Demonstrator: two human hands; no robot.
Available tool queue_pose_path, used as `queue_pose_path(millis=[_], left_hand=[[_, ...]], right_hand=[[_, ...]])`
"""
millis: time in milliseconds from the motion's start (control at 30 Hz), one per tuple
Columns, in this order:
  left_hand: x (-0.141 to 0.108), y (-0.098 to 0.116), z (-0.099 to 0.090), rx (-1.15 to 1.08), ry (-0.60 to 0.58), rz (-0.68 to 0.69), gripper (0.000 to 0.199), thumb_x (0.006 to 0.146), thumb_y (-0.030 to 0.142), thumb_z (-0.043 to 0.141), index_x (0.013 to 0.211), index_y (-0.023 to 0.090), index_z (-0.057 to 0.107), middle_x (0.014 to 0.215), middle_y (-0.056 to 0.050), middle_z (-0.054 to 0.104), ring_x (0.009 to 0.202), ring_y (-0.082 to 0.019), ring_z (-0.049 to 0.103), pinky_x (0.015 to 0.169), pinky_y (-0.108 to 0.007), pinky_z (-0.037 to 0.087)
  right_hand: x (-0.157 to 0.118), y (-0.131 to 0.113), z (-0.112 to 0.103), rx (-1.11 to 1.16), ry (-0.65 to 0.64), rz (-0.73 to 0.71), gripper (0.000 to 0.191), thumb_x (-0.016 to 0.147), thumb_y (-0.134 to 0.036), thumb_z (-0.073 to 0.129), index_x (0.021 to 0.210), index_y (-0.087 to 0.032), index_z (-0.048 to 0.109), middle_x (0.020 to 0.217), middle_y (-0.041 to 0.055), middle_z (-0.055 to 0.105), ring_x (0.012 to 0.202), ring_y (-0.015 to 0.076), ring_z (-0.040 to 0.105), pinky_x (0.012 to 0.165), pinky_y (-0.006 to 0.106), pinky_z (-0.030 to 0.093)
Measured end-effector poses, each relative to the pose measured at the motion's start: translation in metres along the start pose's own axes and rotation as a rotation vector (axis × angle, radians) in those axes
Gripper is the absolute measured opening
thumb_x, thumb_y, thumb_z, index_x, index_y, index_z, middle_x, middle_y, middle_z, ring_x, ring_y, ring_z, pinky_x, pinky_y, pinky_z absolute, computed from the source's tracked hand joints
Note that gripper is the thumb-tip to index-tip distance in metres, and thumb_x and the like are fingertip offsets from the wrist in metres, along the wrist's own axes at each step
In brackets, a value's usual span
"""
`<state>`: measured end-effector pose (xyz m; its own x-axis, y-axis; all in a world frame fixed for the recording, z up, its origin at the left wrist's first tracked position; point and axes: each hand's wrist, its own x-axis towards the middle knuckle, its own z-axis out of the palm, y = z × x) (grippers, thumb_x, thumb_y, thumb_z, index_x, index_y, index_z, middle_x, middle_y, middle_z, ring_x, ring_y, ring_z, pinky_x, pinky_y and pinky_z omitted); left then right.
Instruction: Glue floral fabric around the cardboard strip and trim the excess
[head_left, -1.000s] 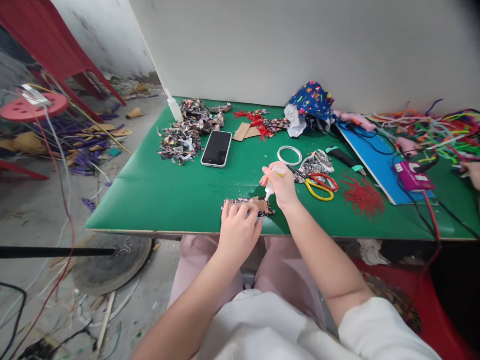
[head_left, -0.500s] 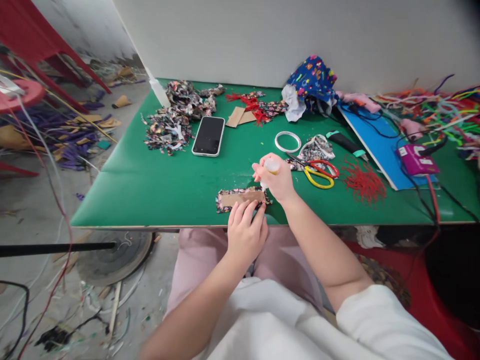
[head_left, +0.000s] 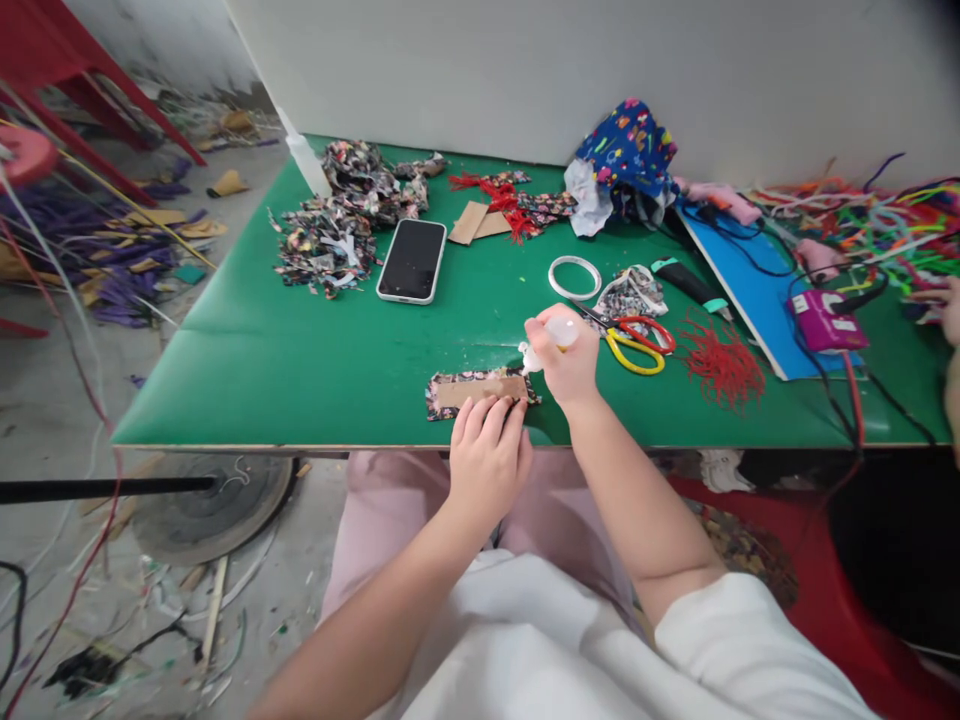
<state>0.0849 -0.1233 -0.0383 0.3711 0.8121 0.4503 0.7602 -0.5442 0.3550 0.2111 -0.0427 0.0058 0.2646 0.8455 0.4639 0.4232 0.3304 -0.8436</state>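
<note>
In front of me a brown cardboard strip (head_left: 469, 390) lies on a slightly larger piece of dark floral fabric (head_left: 433, 402), whose edges show around it. My left hand (head_left: 487, 455) rests its outstretched fingers on the near edge of both. Just above the right end of the fabric, my right hand (head_left: 571, 365) is closed around a small translucent squeeze bottle (head_left: 561, 331), its white nozzle tilted down toward the left. Scissors (head_left: 637, 345) with red and yellow handles lie beyond my right hand, beside a patterned fabric scrap (head_left: 634, 292) and a white ring (head_left: 574, 278).
A phone (head_left: 412, 262), a pile of fabric scraps (head_left: 330, 235) and a white bottle (head_left: 307, 165) occupy the green table's (head_left: 225, 390) left part. Red threads (head_left: 724, 365), a cutter (head_left: 690, 287), a blue board (head_left: 742, 290) and a purple box (head_left: 829, 320) lie right. Another person's hand (head_left: 951, 305) shows at the right edge.
My right hand has lifted the bottle slightly off the strip's right end and tilted it more. Another person's hand has come into view at the right edge. The view has shifted a little.
</note>
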Motion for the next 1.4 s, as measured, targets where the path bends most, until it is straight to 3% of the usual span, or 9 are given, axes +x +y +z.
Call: queue_pose_path(millis=[300, 500, 867, 1233, 1400], left_hand=[[0.0003, 0.0004, -0.0001, 0.001, 0.019, -0.002, 0.034, 0.081, 0.02, 0.047, 0.113, 0.018, 0.057, 0.111, -0.008, 0.06, 0.109, -0.025, 0.049, 0.101, -0.044, 0.032], [-0.0003, 0.0005, 0.0015, 0.012, 0.053, 0.0, 0.034, 0.08, 0.02, 0.047, 0.112, 0.018, 0.058, 0.109, -0.007, 0.061, 0.106, -0.025, 0.051, 0.099, -0.044, 0.034], [-0.0006, 0.0007, 0.0016, -0.004, 0.034, -0.012, 0.035, 0.08, 0.021, 0.047, 0.114, 0.019, 0.057, 0.111, -0.007, 0.06, 0.107, -0.025, 0.049, 0.101, -0.045, 0.032], [-0.0009, 0.0011, 0.002, 0.005, 0.032, -0.018, 0.034, 0.081, 0.021, 0.047, 0.113, 0.019, 0.057, 0.111, -0.006, 0.06, 0.106, -0.024, 0.051, 0.101, -0.045, 0.03], [-0.0014, 0.0014, 0.0014, 0.001, 0.02, -0.022, 0.033, 0.082, 0.021, 0.047, 0.114, 0.019, 0.057, 0.112, -0.007, 0.06, 0.108, -0.024, 0.05, 0.101, -0.044, 0.031]], right_hand=[[-0.0026, -0.0003, 0.0012, -0.095, -0.05, -0.063, 0.029, 0.076, -0.04, 0.056, 0.057, -0.022, 0.045, 0.06, -0.0029, 0.047, 0.059, 0.0115, 0.044, 0.063, 0.027, 0.037], [-0.0014, 0.0007, 0.002, -0.097, -0.083, -0.029, 0.03, 0.075, -0.043, 0.056, 0.057, -0.022, 0.045, 0.057, -0.0035, 0.044, 0.058, 0.0112, 0.042, 0.061, 0.027, 0.036], [-0.0016, 0.0029, 0.0022, -0.082, -0.055, -0.018, 0.03, 0.075, -0.042, 0.057, 0.056, -0.022, 0.046, 0.058, -0.0033, 0.046, 0.059, 0.0113, 0.044, 0.062, 0.026, 0.037], [-0.0017, 0.0017, 0.0045, 0.014, -0.034, 0.1, 0.032, 0.072, -0.044, 0.059, 0.055, -0.021, 0.047, 0.051, -0.0055, 0.043, 0.049, 0.0085, 0.038, 0.051, 0.024, 0.033], [0.0057, 0.0082, 0.0021, 0.23, 0.093, 0.215, 0.036, 0.073, -0.052, 0.054, 0.056, -0.021, 0.049, 0.052, -0.0045, 0.047, 0.048, 0.0083, 0.042, 0.046, 0.023, 0.033]])
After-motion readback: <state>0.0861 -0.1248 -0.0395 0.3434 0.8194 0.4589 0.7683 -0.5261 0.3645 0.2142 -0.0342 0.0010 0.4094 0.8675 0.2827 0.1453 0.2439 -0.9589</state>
